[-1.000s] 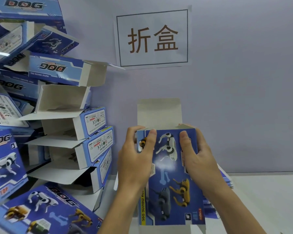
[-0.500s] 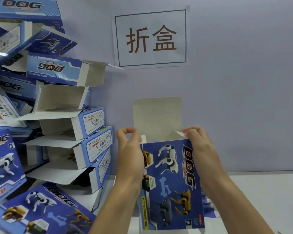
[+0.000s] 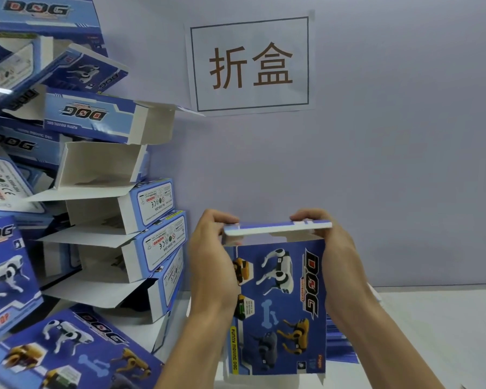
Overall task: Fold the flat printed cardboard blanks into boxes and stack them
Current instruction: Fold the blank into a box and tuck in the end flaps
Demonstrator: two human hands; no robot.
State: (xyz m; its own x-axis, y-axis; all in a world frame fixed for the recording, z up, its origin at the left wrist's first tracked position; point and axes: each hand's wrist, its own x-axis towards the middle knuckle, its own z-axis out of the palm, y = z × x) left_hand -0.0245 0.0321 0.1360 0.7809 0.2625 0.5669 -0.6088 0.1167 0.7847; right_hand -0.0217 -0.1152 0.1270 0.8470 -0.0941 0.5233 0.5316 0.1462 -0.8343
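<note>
A blue printed box point(image 3: 278, 301) with robot-dog pictures stands upright in front of me. Its top lid flap point(image 3: 275, 228) is folded down almost level over the opening. My left hand point(image 3: 211, 265) grips the box's left side, fingers curled over the flap's left end. My right hand point(image 3: 334, 248) grips the right side, fingertips pressing on the flap's right end. A stack of flat blue blanks point(image 3: 340, 343) lies on the table behind my right forearm, mostly hidden.
A tall, leaning pile of folded blue boxes point(image 3: 118, 220) with open white flaps fills the left. More boxes point(image 3: 68, 349) lie at the lower left. A paper sign point(image 3: 251, 64) hangs on the purple wall. White table surface point(image 3: 432, 332) stretches to the right.
The white lid flap that stood upright has been folded forward and down over the box's top. Both hands rose from the box's sides to the flap's ends.
</note>
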